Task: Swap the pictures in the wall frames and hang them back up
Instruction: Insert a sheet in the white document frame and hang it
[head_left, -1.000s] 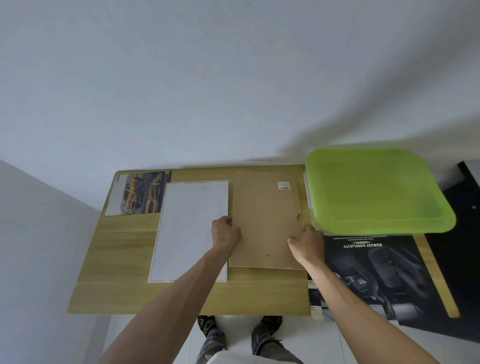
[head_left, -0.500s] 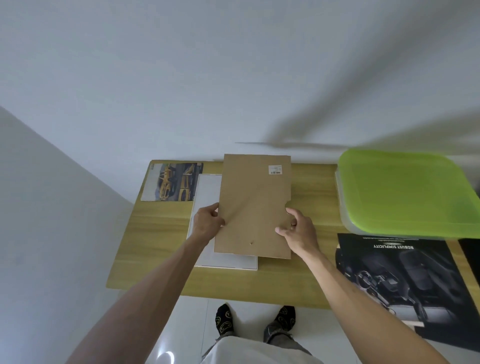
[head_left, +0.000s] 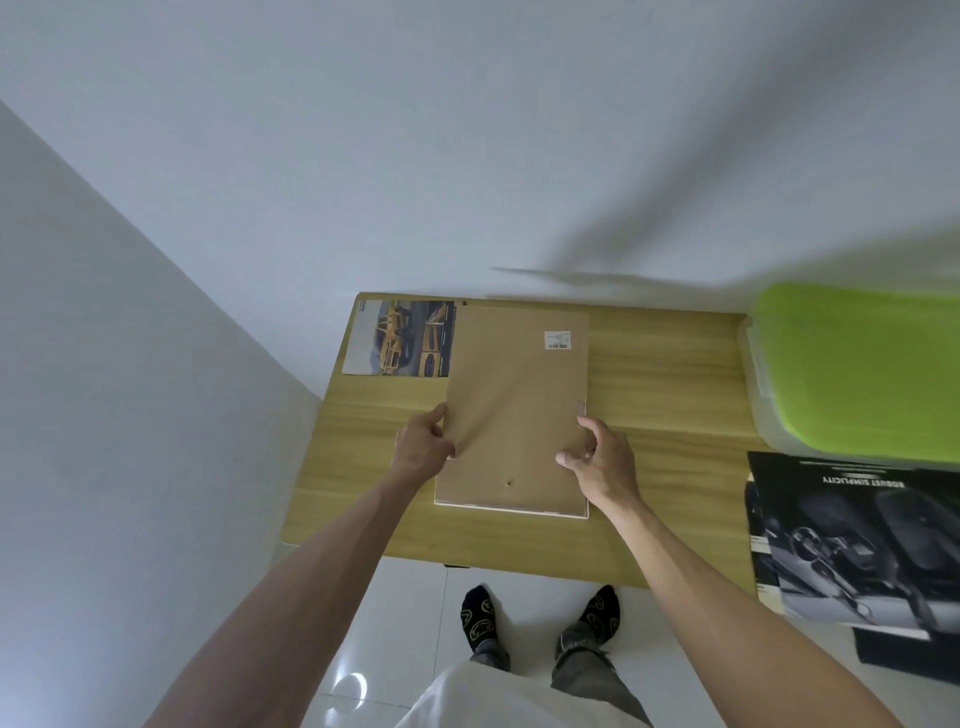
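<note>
A photo (head_left: 399, 338) is lying flat at the counter's (head_left: 665, 374) far left corner, just left of the board (head_left: 514, 405): glossy paper, rectangular, showing yellow vehicles on a grey and dark ground. Its right edge is touching or slipping under the board; which one is unclear.

The left hand (head_left: 423, 447) is gripping the board's left edge, fingers curled against it. The board is lying near the middle of the counter, a tall brown rectangle of matte pressed fibre, smooth and plain, with a small white barcode sticker (head_left: 557, 340) near its far right corner and a tiny hole near its near edge. A thin white frame (head_left: 511, 508) is showing under the board's near edge, so the board is sitting on it or in it.

The right hand (head_left: 600, 457) is pinching the board's right edge beside a small notch, thumb on top and fingers bent.

The counter is pale wood-grain laminate. Right of the board, a lime-green translucent plastic lid (head_left: 862, 364) with rounded corners is resting on a clear bin. Nearer than it, a dark glossy poster (head_left: 852, 535) with white lettering is hanging over the counter's near edge.
</note>
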